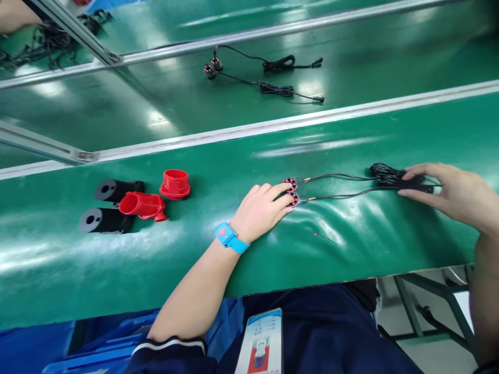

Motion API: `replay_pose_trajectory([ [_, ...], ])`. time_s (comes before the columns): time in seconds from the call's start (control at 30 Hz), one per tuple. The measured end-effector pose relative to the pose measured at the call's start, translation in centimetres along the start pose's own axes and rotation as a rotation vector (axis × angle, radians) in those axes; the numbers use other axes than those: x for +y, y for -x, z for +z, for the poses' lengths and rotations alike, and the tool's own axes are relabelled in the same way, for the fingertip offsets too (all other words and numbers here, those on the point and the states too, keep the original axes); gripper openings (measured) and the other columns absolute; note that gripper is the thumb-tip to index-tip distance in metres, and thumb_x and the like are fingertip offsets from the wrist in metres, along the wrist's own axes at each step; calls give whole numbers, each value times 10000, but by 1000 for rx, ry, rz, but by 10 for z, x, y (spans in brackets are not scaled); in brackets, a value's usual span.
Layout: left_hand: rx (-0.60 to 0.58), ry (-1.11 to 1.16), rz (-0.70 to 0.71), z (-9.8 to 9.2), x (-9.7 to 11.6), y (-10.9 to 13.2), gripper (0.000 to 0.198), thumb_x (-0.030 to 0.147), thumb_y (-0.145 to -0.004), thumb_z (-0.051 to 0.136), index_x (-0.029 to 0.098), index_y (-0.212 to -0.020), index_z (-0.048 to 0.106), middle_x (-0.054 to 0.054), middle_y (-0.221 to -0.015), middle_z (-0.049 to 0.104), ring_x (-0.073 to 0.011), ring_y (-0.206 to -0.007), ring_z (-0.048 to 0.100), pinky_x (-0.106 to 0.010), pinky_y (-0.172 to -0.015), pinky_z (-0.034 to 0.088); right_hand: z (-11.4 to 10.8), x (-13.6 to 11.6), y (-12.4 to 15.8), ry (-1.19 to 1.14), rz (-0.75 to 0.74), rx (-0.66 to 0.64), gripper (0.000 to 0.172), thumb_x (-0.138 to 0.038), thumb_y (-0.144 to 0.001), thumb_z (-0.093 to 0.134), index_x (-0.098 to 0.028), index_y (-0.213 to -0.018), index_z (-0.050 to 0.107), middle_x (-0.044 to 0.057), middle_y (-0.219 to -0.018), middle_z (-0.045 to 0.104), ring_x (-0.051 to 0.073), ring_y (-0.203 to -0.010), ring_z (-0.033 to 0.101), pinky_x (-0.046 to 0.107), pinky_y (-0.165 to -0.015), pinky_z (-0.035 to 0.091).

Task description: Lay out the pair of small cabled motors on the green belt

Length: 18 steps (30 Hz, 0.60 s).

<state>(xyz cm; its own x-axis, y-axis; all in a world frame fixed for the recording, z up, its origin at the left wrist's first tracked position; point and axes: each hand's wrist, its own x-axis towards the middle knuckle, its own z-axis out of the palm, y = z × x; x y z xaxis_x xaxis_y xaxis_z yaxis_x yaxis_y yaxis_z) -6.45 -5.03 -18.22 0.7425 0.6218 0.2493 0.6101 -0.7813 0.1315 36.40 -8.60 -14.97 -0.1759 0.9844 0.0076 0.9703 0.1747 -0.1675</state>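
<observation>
The left hand (262, 208) is touching two small round parts (292, 191) on the green worktop (351, 234). The right hand (448, 192) is lying on a black wire bundle (390, 176). Red caps (156, 197) and black tubes (109, 205) are sitting off to the left.

Light: I see bright overhead lamps, even across the green belt (351, 156).
Glare: white streaks along the belt's far edge and left end.
Shadows: soft, short.
Focus: sharp centrally; I notice bending at the corners.
</observation>
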Motion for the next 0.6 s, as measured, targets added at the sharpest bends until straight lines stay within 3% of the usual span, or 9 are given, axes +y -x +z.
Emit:
replay_pose_trajectory([
  [0.2, 44, -6, 4, -1, 3, 0, 163, 319, -996, 550, 229, -1063, 669, -30, -1362, 572, -191, -907, 565, -344, -705, 383, -3, -1, 3, -82, 133, -45, 437, -632, -841, 580, -303, -1127, 591, 38, -1258, 629, 214, -773, 603, 349, -677, 457],
  [0.3, 60, -9, -3, 1, 3, 0, 142, 301, -987, 564, 226, -1051, 666, -27, -1365, 570, -189, -903, 569, -348, -709, 385, -2, -1, 0, -73, 100, -21, 380, -580, -847, 580, -290, -1092, 592, 66, -1189, 655, 269, -883, 632, 384, -758, 476],
  [0.43, 55, 4, -10, -1, 4, 0, 138, 289, -959, 611, 219, -1070, 653, -24, -1386, 557, -195, -903, 573, -356, -710, 390, -11, -7, -10, -14, -70, 26, 404, -611, -869, 560, -266, -1077, 588, 89, -1169, 654, 303, -1029, 623, 418, -893, 467],
  [0.5, 56, 29, -27, -4, 5, 1, 195, 330, -940, 645, 217, -1099, 644, -40, -1416, 530, -211, -923, 577, -359, -722, 397, -26, -19, -17, 13, -46, 42, 501, -708, -853, 538, -274, -1098, 596, 72, -1216, 641, 254, -823, 647, 389, -768, 502],
  [0.6, 132, 61, -107, -10, 3, 2, 289, 414, -951, 620, 215, -1160, 626, -59, -1382, 551, -230, -945, 583, -373, -741, 408, -53, -46, -29, 62, 81, 143, 658, -829, -839, 439, -274, -1154, 600, 73, -1245, 628, 155, -567, 544, 346, -599, 483],
])
